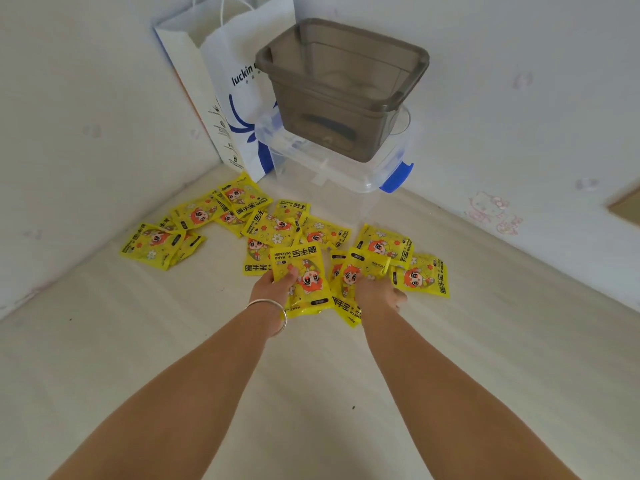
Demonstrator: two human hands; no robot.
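Several yellow hand-warmer packets (270, 226) with a cartoon figure lie scattered on the pale floor in a room corner. My left hand (273, 285), with a silver bangle on its wrist, grips one packet (303, 275) by its near left edge, thumb on top. My right hand (375, 292) reaches into the right-hand cluster and holds another packet (353, 275), fingers curled at its edge. A further pile of packets (156, 242) lies to the left near the wall.
A smoky grey plastic bin (346, 88) sits on a clear lidded storage box (346, 168) with blue latches in the corner. A white paper bag (228, 81) with blue print leans beside them. Walls (519, 116) close in on the left and right.
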